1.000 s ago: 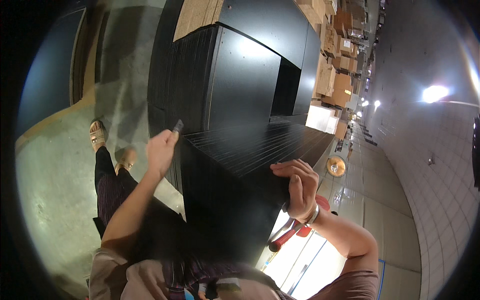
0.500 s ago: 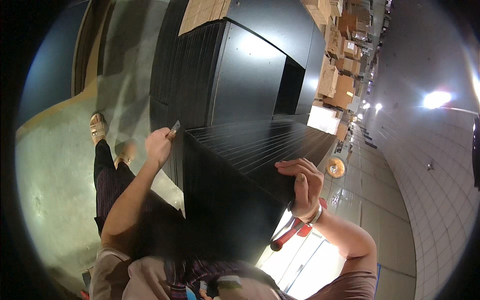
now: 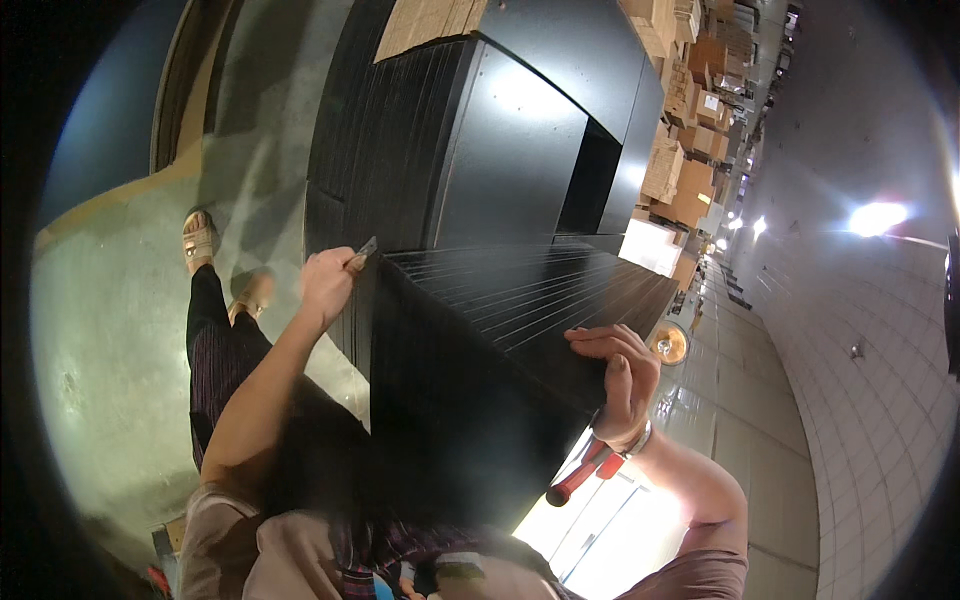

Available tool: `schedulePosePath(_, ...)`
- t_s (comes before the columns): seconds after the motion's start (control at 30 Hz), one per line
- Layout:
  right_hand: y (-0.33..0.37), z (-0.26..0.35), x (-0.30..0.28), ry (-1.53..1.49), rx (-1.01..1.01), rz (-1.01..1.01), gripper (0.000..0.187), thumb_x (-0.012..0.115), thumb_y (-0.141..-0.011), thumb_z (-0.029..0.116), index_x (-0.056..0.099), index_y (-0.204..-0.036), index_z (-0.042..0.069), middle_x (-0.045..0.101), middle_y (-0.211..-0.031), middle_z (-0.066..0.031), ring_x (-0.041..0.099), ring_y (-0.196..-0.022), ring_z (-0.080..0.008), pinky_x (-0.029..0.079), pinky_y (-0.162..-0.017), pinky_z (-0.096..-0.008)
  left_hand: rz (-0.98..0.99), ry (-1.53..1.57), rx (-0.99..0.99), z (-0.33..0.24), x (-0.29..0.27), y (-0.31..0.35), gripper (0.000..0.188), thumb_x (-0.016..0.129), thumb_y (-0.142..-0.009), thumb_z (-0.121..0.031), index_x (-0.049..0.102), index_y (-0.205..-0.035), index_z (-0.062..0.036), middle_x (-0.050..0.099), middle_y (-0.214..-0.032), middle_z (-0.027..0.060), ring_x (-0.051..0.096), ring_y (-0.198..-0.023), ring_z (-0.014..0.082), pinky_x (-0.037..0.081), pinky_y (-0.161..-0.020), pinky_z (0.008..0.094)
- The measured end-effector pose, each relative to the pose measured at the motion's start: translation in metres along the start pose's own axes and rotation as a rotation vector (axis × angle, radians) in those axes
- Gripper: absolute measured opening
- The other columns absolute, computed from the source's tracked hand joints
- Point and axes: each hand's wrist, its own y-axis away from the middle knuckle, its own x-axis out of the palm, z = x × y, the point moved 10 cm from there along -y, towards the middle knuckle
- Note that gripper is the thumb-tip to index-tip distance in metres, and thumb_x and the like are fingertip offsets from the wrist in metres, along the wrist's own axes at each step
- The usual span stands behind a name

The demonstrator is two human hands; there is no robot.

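Observation:
Directly in front of me is a stack of black boards (image 3: 470, 390), with fine light lines fanning across its edges. My left hand (image 3: 328, 288) is closed round a small tool with a short flat metal blade (image 3: 369, 246), partly hidden by my fingers. The blade is at the stack's left corner; I cannot tell whether it touches. Over the right side of the stack is my right hand (image 3: 622, 380), fingers extended and slightly bent, thumb apart, holding nothing. Its fingertips are at the boards' edges, and contact is unclear.
Beyond stand more stacked black panels (image 3: 515, 130) with a cardboard sheet (image 3: 425, 28) on top. Cardboard boxes (image 3: 700, 145) line the far right. Below my right wrist is a red handle (image 3: 562, 494). A person's sandalled foot (image 3: 198, 240) shows on the floor at left.
My left hand has moved slightly right and up, bringing the blade closer to the stack's corner. My right hand appears a little farther right and lower; the whole view has shifted somewhat.

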Motion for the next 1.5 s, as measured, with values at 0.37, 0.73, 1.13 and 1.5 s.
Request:
schedulePosePath(0.37, 0.001, 0.001, 0.0, 0.001, 0.005, -0.006, 0.04, 0.041, -0.09, 0.021, 0.068, -0.082, -0.008, 0.071, -0.089, -0.022, 0.068, -0.081, -0.0288, 0.049, -0.076, -0.0344, -0.089, 0.049, 0.17, -0.041, -0.014, 0.013, 0.025, 0.062, -0.091, -0.02, 0.054, -0.076, -0.0017, 0.058, -0.074, 0.018, 0.057, -0.074, 0.0405, 0.042, -0.064, 0.0497)
schedulePosePath(0.73, 0.001, 0.004, -0.001, -0.012, -0.014, -0.009, 0.041, 0.042, -0.091, 0.023, 0.068, -0.082, -0.008, 0.071, -0.089, -0.0221, 0.068, -0.081, -0.0285, 0.049, -0.076, -0.0344, -0.18, 0.071, 0.186, -0.056, -0.024, 0.022, 0.024, 0.063, -0.089, -0.017, 0.052, -0.074, -0.0012, 0.056, -0.072, 0.0185, 0.056, -0.073, 0.0406, 0.043, -0.063, 0.0493)
schedulePosePath(1.13, 0.007, 0.005, -0.004, -0.009, -0.022, -0.009, 0.042, 0.042, -0.094, 0.023, 0.068, -0.082, -0.008, 0.071, -0.09, -0.0225, 0.067, -0.081, -0.0297, 0.049, -0.077, -0.0358, -0.259, 0.071, 0.242, -0.107, -0.044, 0.059, 0.026, 0.069, -0.084, -0.009, 0.05, -0.067, -0.001, 0.053, -0.065, 0.0173, 0.055, -0.062, 0.0374, 0.041, -0.055, 0.046)
schedulePosePath(1.5, 0.01, 0.006, -0.007, 0.016, -0.04, -0.029, 0.037, 0.042, -0.092, 0.017, 0.067, -0.081, -0.008, 0.071, -0.088, -0.0216, 0.067, -0.079, -0.0302, 0.049, -0.077, -0.0362, -0.198, 0.162, 0.353, -0.144, -0.043, 0.084, 0.021, 0.062, -0.091, -0.01, 0.055, -0.074, -0.0006, 0.05, -0.066, 0.0177, 0.052, -0.058, 0.0333, 0.04, -0.054, 0.0413)
